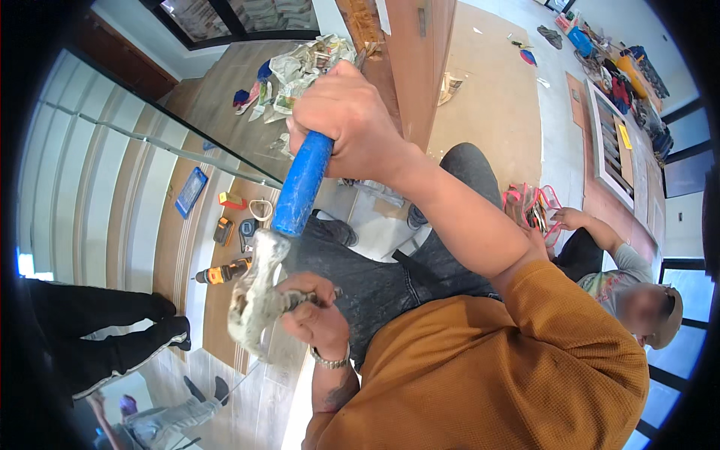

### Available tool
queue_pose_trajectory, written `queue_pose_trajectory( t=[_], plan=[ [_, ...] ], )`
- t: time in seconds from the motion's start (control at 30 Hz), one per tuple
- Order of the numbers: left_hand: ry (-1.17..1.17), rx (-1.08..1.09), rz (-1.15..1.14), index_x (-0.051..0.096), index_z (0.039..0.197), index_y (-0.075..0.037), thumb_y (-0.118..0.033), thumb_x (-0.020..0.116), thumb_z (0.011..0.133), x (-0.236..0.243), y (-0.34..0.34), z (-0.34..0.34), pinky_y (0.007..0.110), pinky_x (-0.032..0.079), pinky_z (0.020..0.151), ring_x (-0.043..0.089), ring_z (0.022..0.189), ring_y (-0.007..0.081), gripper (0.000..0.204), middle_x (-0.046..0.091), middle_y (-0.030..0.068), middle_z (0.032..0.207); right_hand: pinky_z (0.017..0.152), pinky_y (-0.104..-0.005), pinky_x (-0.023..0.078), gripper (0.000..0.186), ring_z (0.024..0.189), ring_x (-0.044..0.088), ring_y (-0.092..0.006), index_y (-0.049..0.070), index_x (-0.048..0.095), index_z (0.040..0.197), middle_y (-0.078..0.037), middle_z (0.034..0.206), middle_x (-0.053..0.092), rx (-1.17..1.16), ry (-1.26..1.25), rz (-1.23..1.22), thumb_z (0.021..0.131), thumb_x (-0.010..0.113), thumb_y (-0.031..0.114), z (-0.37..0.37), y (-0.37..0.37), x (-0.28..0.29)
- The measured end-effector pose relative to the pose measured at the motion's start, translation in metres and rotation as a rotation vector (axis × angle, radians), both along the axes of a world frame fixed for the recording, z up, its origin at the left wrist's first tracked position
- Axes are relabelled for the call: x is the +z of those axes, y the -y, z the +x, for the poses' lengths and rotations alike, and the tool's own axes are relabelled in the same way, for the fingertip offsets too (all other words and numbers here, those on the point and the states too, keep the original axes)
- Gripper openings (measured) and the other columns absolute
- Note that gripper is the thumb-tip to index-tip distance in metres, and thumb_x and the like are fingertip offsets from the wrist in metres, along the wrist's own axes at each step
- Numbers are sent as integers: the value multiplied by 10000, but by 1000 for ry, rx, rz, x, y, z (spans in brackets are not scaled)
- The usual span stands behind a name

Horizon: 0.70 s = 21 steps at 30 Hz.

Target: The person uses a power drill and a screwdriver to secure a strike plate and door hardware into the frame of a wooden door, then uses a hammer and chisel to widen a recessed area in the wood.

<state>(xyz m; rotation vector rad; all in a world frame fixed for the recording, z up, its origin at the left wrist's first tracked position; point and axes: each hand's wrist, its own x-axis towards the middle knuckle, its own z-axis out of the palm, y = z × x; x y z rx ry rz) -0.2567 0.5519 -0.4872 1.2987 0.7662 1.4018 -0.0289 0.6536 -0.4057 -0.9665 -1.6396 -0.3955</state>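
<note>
My right hand (pixel 345 124) is wrapped round the blue handle of a chisel (pixel 301 187). Beyond the fist its narrow metal blade points up toward the raw, bare wood on the edge of a brown door panel (pixel 412 75); I cannot tell whether the tip touches. My left hand (pixel 315 311), below, has a watch at the wrist and is closed round a hammer (pixel 255 296) close to its head. The worn, white-smeared head is slightly blurred and lies at or very near the butt of the blue handle. Most of the hammer's handle is hidden.
On the wooden steps at left lie a yellow cordless drill (pixel 223 271), a tape measure (pixel 247 229) and a blue case (pixel 191 191), beside a glass panel (pixel 172 127). Crumpled newspaper (pixel 307 67) covers floor near the door. A co-worker (pixel 622 277) sits at right with a pink-edged bag (pixel 536 210).
</note>
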Motion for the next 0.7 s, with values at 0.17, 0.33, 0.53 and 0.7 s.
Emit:
queue_pose_trajectory(
  t=[0.17,0.33,0.53,0.7],
  plan=[
    [197,-15,75,447,956,-21,-606,574,959,4,-2,2,262,367,475,430,534,148,598,499,95,666,650,-348,352,246,604,549,-221,142,502,646,7,597,502,-18,51,-60,628,746,114,4,-4,5],
    [146,-43,-47,443,964,-22,-618,590,942,0,-5,2,262,364,462,426,521,152,615,472,87,638,674,-377,380,243,639,561,-240,146,515,639,-7,619,525,-50,59,-53,653,754,109,6,2,7],
    [99,-59,-74,446,963,-32,-643,566,943,-8,4,8,265,366,452,434,520,147,624,479,92,639,753,-406,446,279,617,503,-259,93,489,664,-34,644,487,27,154,20,733,758,61,44,42,-39],
    [116,-47,-82,443,967,-41,-642,554,950,-8,0,4,263,366,448,422,520,135,612,475,81,652,723,-413,446,237,624,533,-276,97,527,698,-47,646,512,-1,112,-102,760,755,99,30,39,-5]
  ],
)
